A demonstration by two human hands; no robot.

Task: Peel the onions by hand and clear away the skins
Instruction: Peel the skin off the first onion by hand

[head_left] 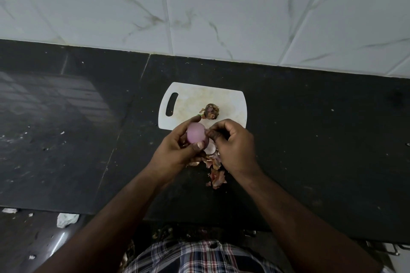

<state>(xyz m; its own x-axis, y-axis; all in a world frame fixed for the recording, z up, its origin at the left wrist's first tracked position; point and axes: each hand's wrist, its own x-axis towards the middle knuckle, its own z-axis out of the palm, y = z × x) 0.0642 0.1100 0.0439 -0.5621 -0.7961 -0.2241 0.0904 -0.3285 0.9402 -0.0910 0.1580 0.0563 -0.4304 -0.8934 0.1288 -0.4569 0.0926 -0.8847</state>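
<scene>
My left hand [177, 146] grips a pale pink onion [195, 132], mostly bare of skin, just above the near edge of the white cutting board [188, 99]. My right hand [233, 146] is right beside it, fingers curled, pinching a piece of skin at the onion's right side. A second onion [211, 111], still in its brown skin, lies on the board behind my hands. A heap of loose onion skins [216, 175] lies on the black counter under and in front of my hands.
The black stone counter [310, 139] runs left and right, with small specks and scraps on it. A white marble-tiled wall [221, 6] rises behind it. Crumpled white scraps [66, 219] lie low at the left, below the counter's front edge.
</scene>
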